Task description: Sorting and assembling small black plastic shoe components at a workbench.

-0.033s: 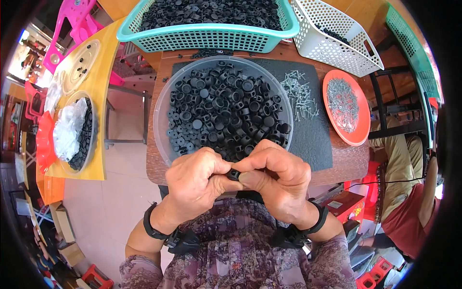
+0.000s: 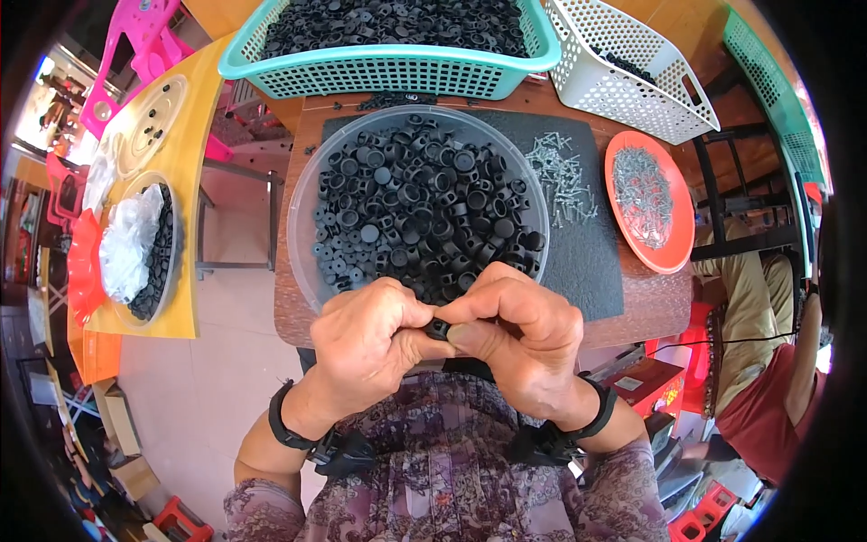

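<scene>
Thumb and fingers of my left hand pinch a small black plastic part from one side. My right hand grips the same part from the other side, its fingertips close against the left ones. Most of the part is hidden by the fingers. Just beyond both hands sits a clear round tub holding many black ring-shaped plastic pieces. Flat grey discs with a hole lie at the tub's left side.
Screws lie loose on a dark mat; more fill an orange plate. Behind stand a teal basket of black parts and a white basket. A yellow table is at left. A person in red sits at right.
</scene>
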